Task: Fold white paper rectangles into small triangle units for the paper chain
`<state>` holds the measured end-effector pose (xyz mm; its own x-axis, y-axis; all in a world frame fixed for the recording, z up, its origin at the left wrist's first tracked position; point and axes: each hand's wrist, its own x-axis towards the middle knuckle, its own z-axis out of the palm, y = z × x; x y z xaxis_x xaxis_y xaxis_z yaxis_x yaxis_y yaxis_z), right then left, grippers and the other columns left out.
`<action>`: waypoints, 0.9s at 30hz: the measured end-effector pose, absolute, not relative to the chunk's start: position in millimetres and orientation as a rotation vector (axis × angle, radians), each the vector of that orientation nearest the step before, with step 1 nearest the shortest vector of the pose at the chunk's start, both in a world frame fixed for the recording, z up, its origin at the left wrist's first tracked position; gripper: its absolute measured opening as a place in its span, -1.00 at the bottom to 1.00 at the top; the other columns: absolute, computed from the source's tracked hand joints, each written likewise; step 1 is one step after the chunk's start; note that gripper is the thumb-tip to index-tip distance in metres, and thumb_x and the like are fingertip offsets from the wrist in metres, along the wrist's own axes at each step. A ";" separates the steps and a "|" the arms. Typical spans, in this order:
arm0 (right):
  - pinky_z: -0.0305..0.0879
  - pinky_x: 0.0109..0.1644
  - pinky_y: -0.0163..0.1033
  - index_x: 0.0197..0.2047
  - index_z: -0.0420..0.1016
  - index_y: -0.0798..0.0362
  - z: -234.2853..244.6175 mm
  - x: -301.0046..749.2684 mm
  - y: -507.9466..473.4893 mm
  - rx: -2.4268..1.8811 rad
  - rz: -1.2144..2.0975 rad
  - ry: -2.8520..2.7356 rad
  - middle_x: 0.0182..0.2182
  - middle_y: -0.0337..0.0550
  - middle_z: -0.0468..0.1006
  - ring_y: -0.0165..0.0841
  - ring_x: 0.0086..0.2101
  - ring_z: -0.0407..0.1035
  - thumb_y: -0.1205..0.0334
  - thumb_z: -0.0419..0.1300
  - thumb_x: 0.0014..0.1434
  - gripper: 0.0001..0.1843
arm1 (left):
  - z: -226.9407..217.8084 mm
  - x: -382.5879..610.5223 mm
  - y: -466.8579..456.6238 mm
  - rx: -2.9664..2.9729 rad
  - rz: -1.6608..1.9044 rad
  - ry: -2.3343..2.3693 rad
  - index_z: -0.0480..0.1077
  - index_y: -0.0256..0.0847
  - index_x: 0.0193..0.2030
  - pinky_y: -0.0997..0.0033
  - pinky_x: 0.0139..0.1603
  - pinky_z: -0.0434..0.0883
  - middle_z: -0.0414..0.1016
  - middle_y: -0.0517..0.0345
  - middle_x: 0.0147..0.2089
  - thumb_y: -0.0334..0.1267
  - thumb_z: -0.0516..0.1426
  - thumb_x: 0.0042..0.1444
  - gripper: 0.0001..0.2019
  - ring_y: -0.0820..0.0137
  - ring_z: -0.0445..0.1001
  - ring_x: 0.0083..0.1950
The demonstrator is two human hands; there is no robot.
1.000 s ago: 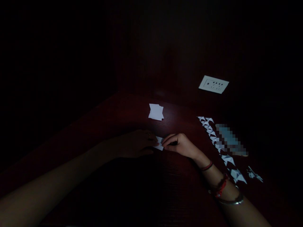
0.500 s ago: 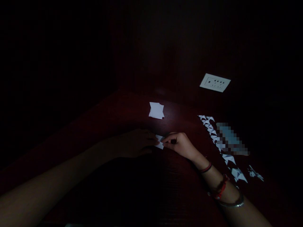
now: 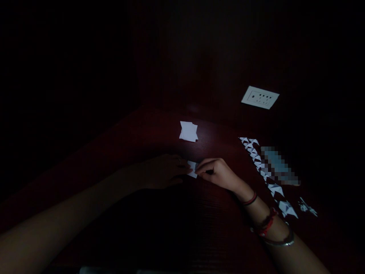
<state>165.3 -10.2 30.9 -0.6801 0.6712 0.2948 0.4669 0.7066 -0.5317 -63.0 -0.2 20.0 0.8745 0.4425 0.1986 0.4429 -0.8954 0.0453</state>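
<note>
Between my hands, flat on the dark reddish table, lies a small white piece of paper point(image 3: 193, 165). My left hand point(image 3: 164, 172), in deep shadow, rests with its fingers stretched out, the tips on the paper's left side. On the opposite side my right hand point(image 3: 219, 173) has thumb and forefinger brought together at the paper's right edge. Its fingertips cover part of that edge. Beyond the hands sits a loose stack of white paper point(image 3: 188, 131). A row of folded white paper pieces point(image 3: 258, 163) runs along the right side.
A pixelated bluish item point(image 3: 279, 165) lies just right of the folded row. Near the row's front end is a small pale cluster point(image 3: 307, 206) that I cannot make out. A white wall socket point(image 3: 260, 97) is at the back right. The surroundings are very dark.
My right fingers have shifted slightly at the paper's right edge, the hand staying beside it. My left hand stays in place. The whole view has moved very slightly.
</note>
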 end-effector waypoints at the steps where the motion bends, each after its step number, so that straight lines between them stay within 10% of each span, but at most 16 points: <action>1: 0.29 -0.21 -0.34 -0.34 0.55 0.07 31.0 165.7 -10.2 -0.856 0.571 -2.453 -0.32 -0.17 0.51 -0.44 -0.34 0.39 0.47 0.10 0.02 -0.78 | 20.3 -62.9 -0.6 -3.041 -0.313 -0.722 0.24 -0.08 0.08 0.29 0.05 0.12 0.29 0.15 0.10 -0.19 0.00 0.17 -0.67 0.27 0.23 0.06; 27: 0.30 -0.14 -0.32 -0.28 0.53 0.06 33.5 168.8 -12.1 -0.784 0.511 -2.580 -0.27 -0.18 0.50 -0.43 -0.27 0.39 0.50 0.03 0.03 -0.70 | 11.4 -62.4 -4.2 -2.951 -0.335 -0.688 0.22 -0.08 0.09 0.27 0.03 0.11 0.27 0.17 0.12 -0.25 -0.06 0.20 -0.69 0.26 0.25 0.08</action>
